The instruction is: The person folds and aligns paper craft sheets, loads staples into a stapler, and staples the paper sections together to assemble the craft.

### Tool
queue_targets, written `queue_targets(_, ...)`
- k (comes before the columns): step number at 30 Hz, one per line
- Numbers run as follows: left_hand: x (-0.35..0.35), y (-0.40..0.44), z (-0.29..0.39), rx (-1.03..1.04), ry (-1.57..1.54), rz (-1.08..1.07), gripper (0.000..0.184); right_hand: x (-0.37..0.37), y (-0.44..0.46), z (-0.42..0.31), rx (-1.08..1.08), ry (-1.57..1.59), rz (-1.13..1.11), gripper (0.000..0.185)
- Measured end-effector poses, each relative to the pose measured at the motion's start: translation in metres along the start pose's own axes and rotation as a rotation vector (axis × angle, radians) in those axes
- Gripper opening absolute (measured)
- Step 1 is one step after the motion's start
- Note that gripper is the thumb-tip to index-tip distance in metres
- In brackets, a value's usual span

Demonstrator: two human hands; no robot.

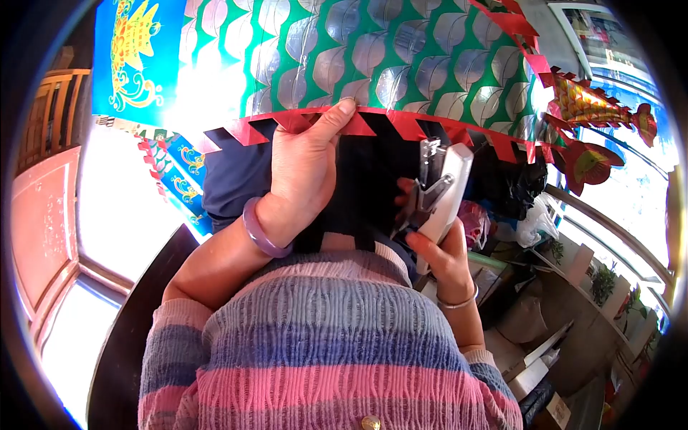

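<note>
- Left grip [304, 168]: closed in a pinch, thumb uppermost, on the lower margin of the green-and-silver scale-patterned sheet [330, 54].
- Right grip [448, 261]: closed around the lower part of a stapler [450, 190], which has a pale body and exposed metal parts. The stapler is tilted, front end upward.
- Position of sheet: across the top of the view, in front of the person, above the lap. The surface is glossy, with strong glare towards its left part.
- Edging: a red toothed strip [408, 127] runs along the lower margin and up the right side. The left thumb lies over it.
- Left end: a blue section [136, 61] bearing gold ornament adjoins the green pattern.
- Stapler relative to edging: front end just beside the red teeth, right of the left grip; contact cannot be determined.
- Wrists: mauve bangle [259, 233] on the left, silver-coloured bangle [461, 302] on the right. Clothing noted: striped knitted sweater [330, 344].
- Surroundings, right: fish-shaped decoration [591, 104] beyond the sheet's end; white plastic bag [537, 223] lower down.
- Surroundings, left: second blue patterned sheet [188, 183], below the first; slatted wooden furniture [54, 118] further out.
</note>
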State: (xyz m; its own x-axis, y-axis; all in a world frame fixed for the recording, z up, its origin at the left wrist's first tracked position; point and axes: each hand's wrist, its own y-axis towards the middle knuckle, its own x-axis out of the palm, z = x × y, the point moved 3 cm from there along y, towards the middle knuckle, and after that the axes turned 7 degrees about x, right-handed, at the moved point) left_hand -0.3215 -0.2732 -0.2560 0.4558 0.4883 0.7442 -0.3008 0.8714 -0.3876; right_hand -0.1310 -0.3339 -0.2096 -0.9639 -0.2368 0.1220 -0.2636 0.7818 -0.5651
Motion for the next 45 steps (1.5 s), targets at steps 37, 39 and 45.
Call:
queue_targets(37, -0.006, 0.000, 0.002, -0.030, 0.032, -0.020, 0.028, 0.039, 0.028, -0.006, -0.033, -0.486, 0.238, 0.026)
queue_targets(39, -0.005, 0.000, 0.003, -0.040, 0.027, -0.014, 0.028, 0.040, 0.029, -0.007, -0.039, -0.498, 0.251, 0.025)
queue_targets(45, -0.003, -0.001, 0.004, -0.039, 0.021, -0.016, 0.028, 0.039, 0.033, -0.004, -0.065, -0.534, 0.295, 0.024)
